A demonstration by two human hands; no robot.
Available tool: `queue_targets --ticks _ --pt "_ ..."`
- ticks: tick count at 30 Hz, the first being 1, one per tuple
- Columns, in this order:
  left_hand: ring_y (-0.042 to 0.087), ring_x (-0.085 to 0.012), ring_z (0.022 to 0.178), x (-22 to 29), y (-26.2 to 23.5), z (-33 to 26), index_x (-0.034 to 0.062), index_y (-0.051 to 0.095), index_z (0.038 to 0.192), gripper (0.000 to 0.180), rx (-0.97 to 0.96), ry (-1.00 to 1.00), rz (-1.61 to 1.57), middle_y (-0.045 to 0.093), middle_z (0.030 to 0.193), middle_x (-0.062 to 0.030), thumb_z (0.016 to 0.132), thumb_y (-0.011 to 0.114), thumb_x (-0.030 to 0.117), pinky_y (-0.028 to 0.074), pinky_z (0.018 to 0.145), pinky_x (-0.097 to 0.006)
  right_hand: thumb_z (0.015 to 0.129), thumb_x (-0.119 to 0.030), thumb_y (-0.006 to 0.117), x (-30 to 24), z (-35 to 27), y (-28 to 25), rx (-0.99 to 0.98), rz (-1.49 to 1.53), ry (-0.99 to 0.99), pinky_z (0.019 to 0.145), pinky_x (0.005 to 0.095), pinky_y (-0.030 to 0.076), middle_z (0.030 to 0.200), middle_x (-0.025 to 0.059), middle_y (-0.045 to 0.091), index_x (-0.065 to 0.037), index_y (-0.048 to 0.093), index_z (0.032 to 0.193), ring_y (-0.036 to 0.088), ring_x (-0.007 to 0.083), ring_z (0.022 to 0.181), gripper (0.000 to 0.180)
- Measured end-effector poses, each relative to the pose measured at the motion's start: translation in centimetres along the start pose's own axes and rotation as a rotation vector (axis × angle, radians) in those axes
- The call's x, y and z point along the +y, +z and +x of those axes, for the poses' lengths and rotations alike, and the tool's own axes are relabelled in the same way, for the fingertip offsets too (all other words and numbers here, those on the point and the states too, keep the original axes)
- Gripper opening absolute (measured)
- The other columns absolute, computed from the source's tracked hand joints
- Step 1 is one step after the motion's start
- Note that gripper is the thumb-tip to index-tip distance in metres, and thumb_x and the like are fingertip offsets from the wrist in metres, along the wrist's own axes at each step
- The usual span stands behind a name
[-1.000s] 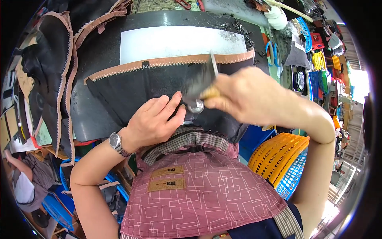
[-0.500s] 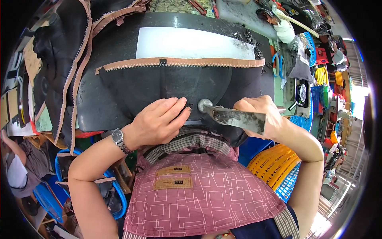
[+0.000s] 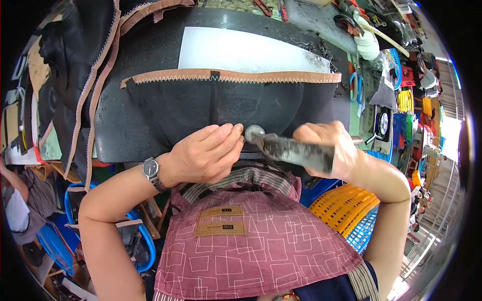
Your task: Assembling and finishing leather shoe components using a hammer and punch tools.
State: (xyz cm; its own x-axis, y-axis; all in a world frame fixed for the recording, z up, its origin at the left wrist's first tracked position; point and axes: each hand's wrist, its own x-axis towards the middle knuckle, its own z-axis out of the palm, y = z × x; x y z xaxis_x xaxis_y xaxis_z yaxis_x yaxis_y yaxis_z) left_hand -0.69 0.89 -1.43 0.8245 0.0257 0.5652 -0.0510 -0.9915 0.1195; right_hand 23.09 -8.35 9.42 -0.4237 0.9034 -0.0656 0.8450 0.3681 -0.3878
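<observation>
A black leather piece (image 3: 211, 108) with a tan zigzag-stitched edge lies on a dark work slab (image 3: 150, 55). My left hand (image 3: 203, 153), a watch on its wrist, presses flat on the near edge of the leather. My right hand (image 3: 329, 145) grips a worn metal hammer (image 3: 286, 148), held almost level. Its round head (image 3: 253, 133) rests at the leather's near edge, right beside my left fingertips.
A white cutting board (image 3: 246, 52) lies beyond the leather. More black leather pieces (image 3: 70, 60) are piled at the left. Tools and clutter (image 3: 386, 65) fill the right side. Orange (image 3: 344, 205) and blue (image 3: 369, 233) plastic baskets stand below my right arm. Another person (image 3: 17, 210) sits at the lower left.
The hammer was raised a second ago and has come down to the leather's near edge. My left hand has stayed on the leather. The view has shifted slightly.
</observation>
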Motion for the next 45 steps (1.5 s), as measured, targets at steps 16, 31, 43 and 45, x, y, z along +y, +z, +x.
queue_targets --ticks 16,31,43,45 --pt "0.061 -0.0258 0.089 0.2 0.4 -0.2 -0.0010 0.061 0.085 0.022 0.065 -0.014 -0.008 0.060 0.091 -0.0128 0.066 0.064 0.009 0.051 0.078 -0.033 0.089 -0.033 0.053 -2.0 7.7 -4.2 -0.377 -0.011 0.213 0.060 0.0456 0.049 0.060 0.0209 0.059 0.003 0.059 0.083 0.062 0.0379 0.064 0.038" --pt "0.062 -0.0225 0.085 0.7 0.1 0.7 0.0036 0.055 0.070 0.007 0.158 -0.027 0.004 0.056 0.076 -0.0081 0.071 0.062 0.006 0.051 0.070 -0.030 0.083 -0.024 0.063 -1.3 -0.4 1.7 0.207 0.103 0.156 0.054 0.0378 0.049 0.070 0.0118 0.062 -0.011 0.067 0.099 0.061 0.0310 0.061 0.021" --pt "0.060 -0.0301 0.064 0.8 -3.8 7.2 0.0070 0.058 0.077 0.006 -0.146 -0.482 -0.137 0.061 0.070 -0.0129 0.075 0.061 0.011 0.047 0.058 -0.039 0.086 -0.022 0.059 7.4 -13.2 2.2 0.749 -0.430 0.967 0.061 0.0418 0.047 0.085 0.0168 0.064 -0.006 0.063 0.099 0.061 0.0361 0.072 0.021" --pt "0.060 -0.0358 0.064 -2.1 -7.9 9.5 0.0061 0.061 0.084 0.011 -0.207 -0.590 -0.023 0.061 0.071 -0.0174 0.084 0.058 0.017 0.048 0.057 -0.041 0.087 -0.019 0.055 8.5 -15.2 3.8 0.715 -0.556 0.928 0.064 0.0422 0.047 0.089 0.0155 0.062 -0.008 0.057 0.108 0.060 0.0349 0.078 0.024"
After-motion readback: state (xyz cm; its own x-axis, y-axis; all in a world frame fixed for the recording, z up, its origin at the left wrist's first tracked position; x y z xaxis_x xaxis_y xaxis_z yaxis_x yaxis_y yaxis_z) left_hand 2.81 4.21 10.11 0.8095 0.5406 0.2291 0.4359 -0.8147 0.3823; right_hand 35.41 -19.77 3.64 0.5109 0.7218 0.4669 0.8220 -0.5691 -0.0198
